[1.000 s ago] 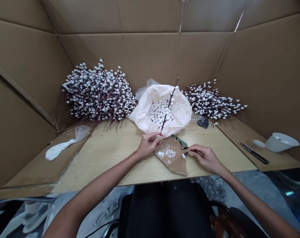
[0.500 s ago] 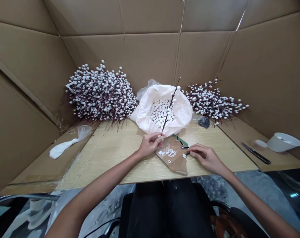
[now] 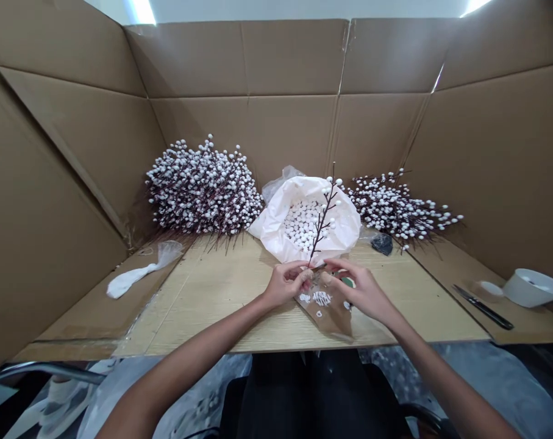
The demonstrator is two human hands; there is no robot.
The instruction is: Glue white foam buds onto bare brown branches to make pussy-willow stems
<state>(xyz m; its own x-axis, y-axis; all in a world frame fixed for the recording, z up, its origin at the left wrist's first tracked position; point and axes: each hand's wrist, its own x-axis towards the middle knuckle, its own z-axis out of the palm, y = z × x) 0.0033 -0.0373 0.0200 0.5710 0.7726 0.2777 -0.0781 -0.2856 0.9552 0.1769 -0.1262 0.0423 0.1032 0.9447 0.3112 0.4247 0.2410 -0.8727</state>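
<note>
My left hand pinches the lower end of a dark brown artificial berry branch. The branch stands upright, with a few white berries near its top and bare side twigs lower down. Close beside it, my right hand has thumb and forefinger together near the branch's base; whatever is between them is too small to make out. Under both hands lies a brown cardboard piece with white glue-like smears. Part of a green item shows behind my right fingers. Beyond them, a white bag holds many loose white berries.
Heaps of white-berry branches lie at left and right. A knotted plastic bag of white material is at far left. On the right are a dark lump, a knife and a white tub. Cardboard walls enclose the table.
My right hand has moved left and up from the small dark pieces on the cardboard to the branch's base. The branch has turned, showing more side twigs. The camera view has tilted up.
</note>
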